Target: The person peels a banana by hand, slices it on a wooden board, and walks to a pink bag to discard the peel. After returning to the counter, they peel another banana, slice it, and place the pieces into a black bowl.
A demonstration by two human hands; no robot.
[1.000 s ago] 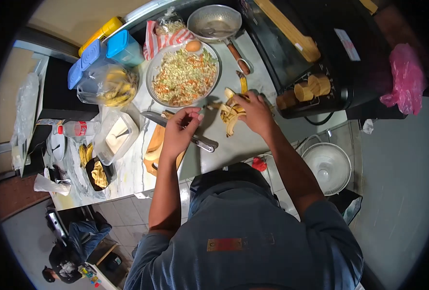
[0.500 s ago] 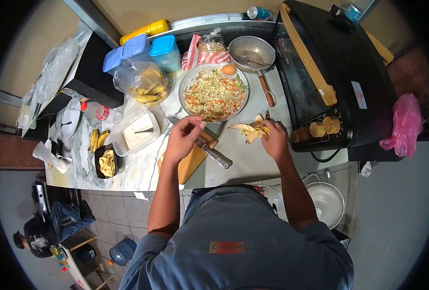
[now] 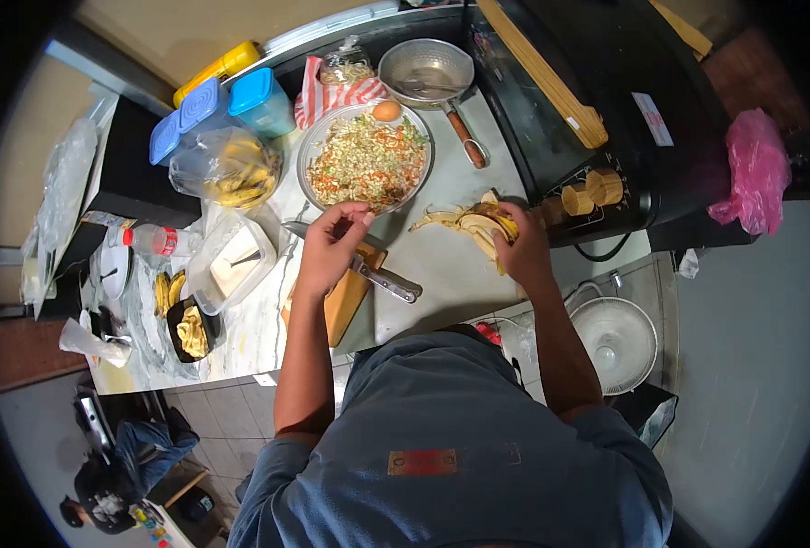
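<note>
My right hand [image 3: 523,248] is closed around several banana peels [image 3: 471,222], whose yellow-brown strips hang out over the counter to the left. Just past the front rim of a round metal tray [image 3: 426,178], my left hand [image 3: 330,247] has thumb and fingers drawn together in a pinch. Whatever may be between those fingertips is too small to make out. The tray carries a chopped vegetable mix [image 3: 366,164] and a brown egg [image 3: 387,110]. Below my left hand, a knife [image 3: 385,278] lies across a wooden cutting board [image 3: 341,306].
A saucepan [image 3: 426,68] stands behind the tray, beside a black oven [image 3: 551,100]. Leftward are bagged bananas [image 3: 241,178], a plastic tub of white stuff [image 3: 231,265], a black dish of yellow batter [image 3: 191,331] and a bottle [image 3: 163,240]. Another person [image 3: 113,489] sits far left.
The view has turned, so the counter's things sit further left and higher. My right hand still grips the peels, which now spread out more. My left hand keeps its pinch by the tray.
</note>
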